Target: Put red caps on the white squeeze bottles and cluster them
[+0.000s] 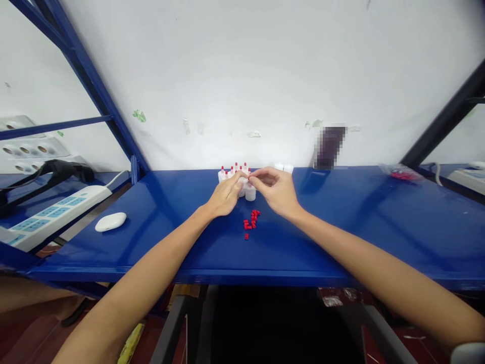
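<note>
At the middle of the shelf stands a small white bottle [250,194], upright. The fingers of my left hand [225,196] are closed at its upper part, partly hiding it. My right hand [279,191] has thumb and forefinger pinched on a small red cap [249,177] at the bottle's top. Just behind my left fingers is a group of several white bottles with red caps [222,176]. Nearer to me, several loose red caps [253,218] lie in a small scattered pile on the blue surface.
A blue metal shelf [170,247] meets the white wall. A white oval case [110,222] lies at left, near a power strip [56,212]. White bottles [288,168] stand behind my right hand. A pixelated dark object [330,146] leans on the wall; a bag of red pieces [403,173] lies far right.
</note>
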`<state>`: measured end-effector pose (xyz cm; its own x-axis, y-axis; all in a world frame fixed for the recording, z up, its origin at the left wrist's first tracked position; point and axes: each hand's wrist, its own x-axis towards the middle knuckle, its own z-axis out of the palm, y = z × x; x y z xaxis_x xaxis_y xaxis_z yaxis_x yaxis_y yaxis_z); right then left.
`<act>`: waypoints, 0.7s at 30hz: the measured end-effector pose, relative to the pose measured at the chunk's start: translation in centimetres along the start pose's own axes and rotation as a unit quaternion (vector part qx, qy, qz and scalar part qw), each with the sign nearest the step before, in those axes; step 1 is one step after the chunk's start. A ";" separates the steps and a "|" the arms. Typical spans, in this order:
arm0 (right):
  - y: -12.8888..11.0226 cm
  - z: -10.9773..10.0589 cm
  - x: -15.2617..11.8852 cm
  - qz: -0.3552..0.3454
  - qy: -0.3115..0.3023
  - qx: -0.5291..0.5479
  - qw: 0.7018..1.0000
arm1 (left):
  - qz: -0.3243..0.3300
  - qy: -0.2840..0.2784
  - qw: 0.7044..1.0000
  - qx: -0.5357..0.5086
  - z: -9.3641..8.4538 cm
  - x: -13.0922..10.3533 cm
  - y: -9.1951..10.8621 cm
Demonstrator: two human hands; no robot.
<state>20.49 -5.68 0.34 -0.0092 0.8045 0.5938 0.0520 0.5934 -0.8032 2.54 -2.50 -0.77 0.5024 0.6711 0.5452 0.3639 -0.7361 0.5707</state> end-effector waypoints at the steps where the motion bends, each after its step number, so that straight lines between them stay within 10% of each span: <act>1: 0.1 0.0 0.0 0.002 -0.002 0.004 1.000 | 0.004 0.005 1.000 0.010 0.0 0.0 0.0; 13: 1.1 0.3 -0.4 -0.004 -0.034 -0.005 0.999 | -0.005 0.003 1.000 -0.011 0.3 -0.2 -0.3; 21: 0.5 0.2 -0.7 -0.111 -0.069 -0.131 0.983 | -0.103 0.066 0.968 -0.218 0.4 0.9 -0.1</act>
<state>20.34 -5.90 -0.48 -0.1828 0.6626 0.7263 0.2880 0.7424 -0.6049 3.28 -1.85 -0.61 0.3399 0.8258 0.4499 0.0648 -0.4979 0.8648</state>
